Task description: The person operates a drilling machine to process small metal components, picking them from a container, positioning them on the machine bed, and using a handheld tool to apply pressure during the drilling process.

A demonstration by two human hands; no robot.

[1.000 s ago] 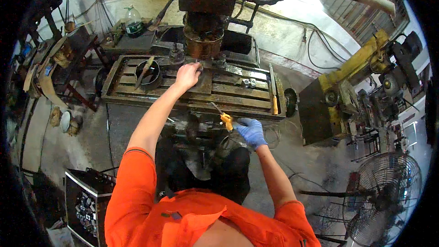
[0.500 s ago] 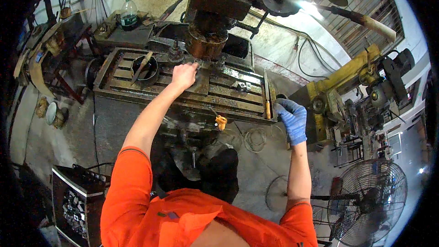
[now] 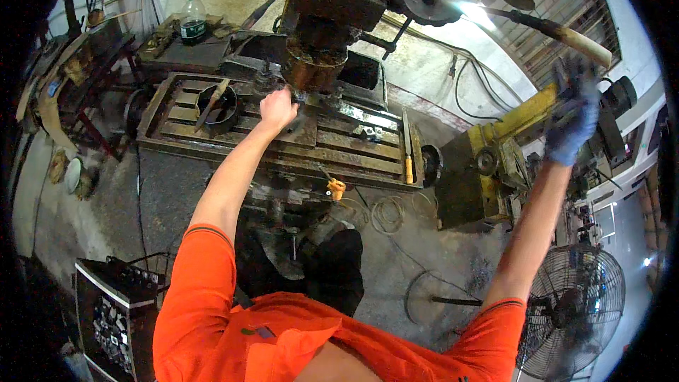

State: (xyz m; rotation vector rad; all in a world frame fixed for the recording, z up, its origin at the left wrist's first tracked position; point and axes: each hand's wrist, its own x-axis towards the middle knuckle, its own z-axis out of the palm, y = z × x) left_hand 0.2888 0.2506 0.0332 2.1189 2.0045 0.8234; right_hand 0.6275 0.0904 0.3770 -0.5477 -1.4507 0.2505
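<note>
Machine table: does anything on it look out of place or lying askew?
A long tool lies slanted across the round dark ring at the left end of the machine table, not flat. A wooden-handled file lies loose near the right end.

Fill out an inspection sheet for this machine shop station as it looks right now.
Surface: slotted machine table, dark and grimy.
Job's things: a part under the spindle head, hidden by the left hand.
Clutter: dark ring with a wooden-handled tool across it, another wooden-handled tool at the table's right end, plastic bottle behind.
Hands: left bare, its grip on the part cannot be told; right hand blue-gloved, raised at the long lever, blurred.
Cables: wire coils on the floor.
Surroundings: yellow machine, standing fan, control box.
</note>
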